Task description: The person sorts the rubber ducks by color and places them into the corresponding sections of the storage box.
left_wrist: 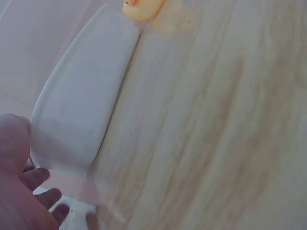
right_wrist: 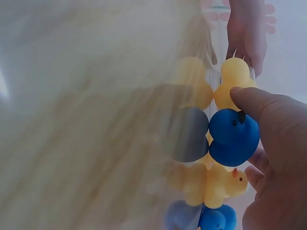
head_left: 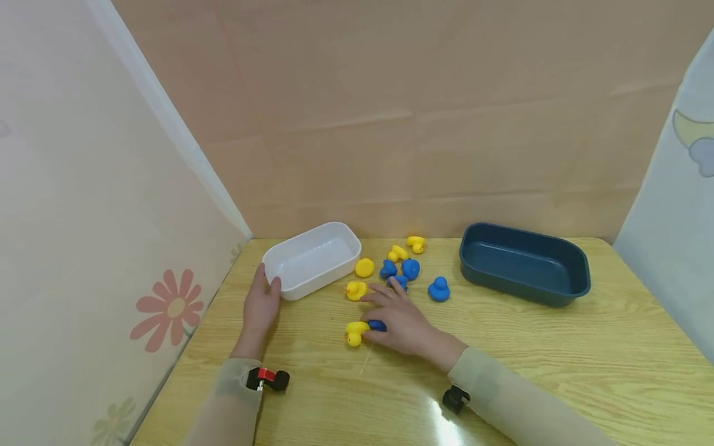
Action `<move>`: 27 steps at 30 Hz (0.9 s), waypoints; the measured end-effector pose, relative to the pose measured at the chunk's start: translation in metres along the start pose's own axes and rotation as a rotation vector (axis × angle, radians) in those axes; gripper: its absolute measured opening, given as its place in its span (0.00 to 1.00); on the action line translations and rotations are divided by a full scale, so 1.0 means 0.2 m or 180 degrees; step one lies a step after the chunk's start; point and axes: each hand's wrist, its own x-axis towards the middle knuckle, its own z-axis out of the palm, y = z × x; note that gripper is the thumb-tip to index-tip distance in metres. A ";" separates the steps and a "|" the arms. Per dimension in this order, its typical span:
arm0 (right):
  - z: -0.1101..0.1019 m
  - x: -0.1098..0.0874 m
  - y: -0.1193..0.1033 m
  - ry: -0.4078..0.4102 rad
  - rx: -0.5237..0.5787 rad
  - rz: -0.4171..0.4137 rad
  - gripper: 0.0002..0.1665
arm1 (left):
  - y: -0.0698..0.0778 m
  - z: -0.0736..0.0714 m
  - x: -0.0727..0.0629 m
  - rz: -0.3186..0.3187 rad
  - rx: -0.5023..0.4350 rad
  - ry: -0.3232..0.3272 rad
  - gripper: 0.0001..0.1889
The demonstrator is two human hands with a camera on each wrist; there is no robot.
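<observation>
Left hand (head_left: 262, 305) rests relaxed fingers against the end of a white, rounded rectangular plastic tray (head_left: 320, 280) as the right hand (head_left: 403, 323), fingers spread, arches over a small round-bodied blue toy duck (head_left: 377, 325) beside a bright yellow toy duck (head_left: 354, 333) on a pale wood-grain table (head_left: 318, 390).

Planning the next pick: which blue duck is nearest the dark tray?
The rightmost blue duck, off by itself; the other blue ducks are all farther left.
</observation>
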 end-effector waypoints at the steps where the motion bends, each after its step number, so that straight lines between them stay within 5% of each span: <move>1: 0.00 0.00 0.00 0.0018 -0.0005 0.0001 0.15 | 0.00 0.00 0.00 -0.0016 -0.0101 -0.0005 0.39; 12: -0.05 -0.01 0.02 0.0265 0.0158 0.0162 0.18 | -0.03 0.05 0.02 -0.0049 -0.0956 -0.0002 0.38; 27: -0.13 0.07 0.03 0.0450 0.0352 0.0780 0.18 | -0.06 0.09 0.04 -0.0020 -0.1210 0.0142 0.37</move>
